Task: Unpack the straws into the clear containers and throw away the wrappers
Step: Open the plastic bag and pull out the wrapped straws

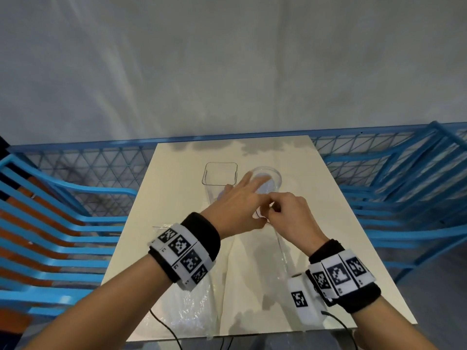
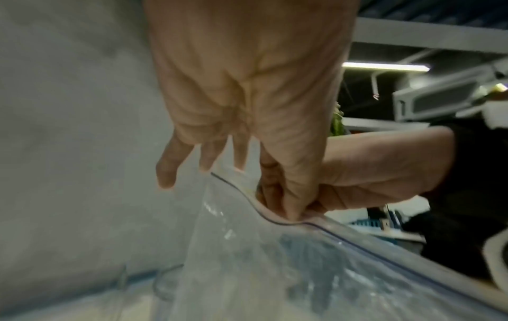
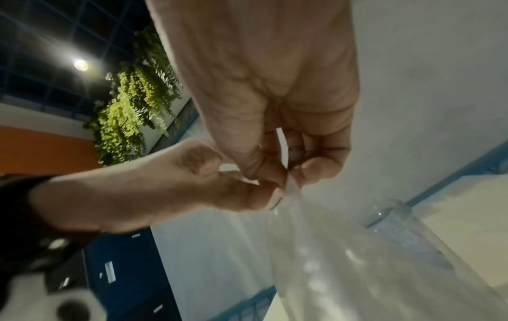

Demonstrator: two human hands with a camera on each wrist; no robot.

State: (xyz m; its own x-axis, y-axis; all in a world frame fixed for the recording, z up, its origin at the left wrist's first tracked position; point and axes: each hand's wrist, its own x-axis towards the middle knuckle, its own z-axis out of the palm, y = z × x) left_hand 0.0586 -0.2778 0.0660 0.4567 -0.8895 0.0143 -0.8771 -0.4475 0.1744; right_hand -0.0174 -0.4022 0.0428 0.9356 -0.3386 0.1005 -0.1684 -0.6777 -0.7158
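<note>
While both hands meet above the middle of the table (image 1: 177,173), they hold the top edge of a clear plastic bag (image 1: 252,269) that hangs down from them toward the near side of the table. The left hand (image 1: 237,208) pinches the sealed strip of the bag between thumb and forefinger; its other fingers (image 2: 165,171) are stretched out and spread, touching nothing. The right hand (image 1: 290,218) has its fingers curled and its grip is clamped on the same edge, thumb and forefinger pressed together on the thin strip, just beside the left thumb. In the left wrist view a dark line runs along the bag's edge (image 2: 343,237), and the plastic under it is wrinkled and shiny. I cannot tell whether straws are inside the bag, because the film is blurred and full of reflections.

Behind the hands two clear containers stand on the table: a square one (image 1: 219,173) on the left and a round one (image 1: 267,180) on the right, close beside each other. The round one is partly covered by the left hand's fingers. Blue chairs (image 1: 75,223) stand on both sides of the table. Each wrist carries a black band with printed markers (image 1: 184,251).
</note>
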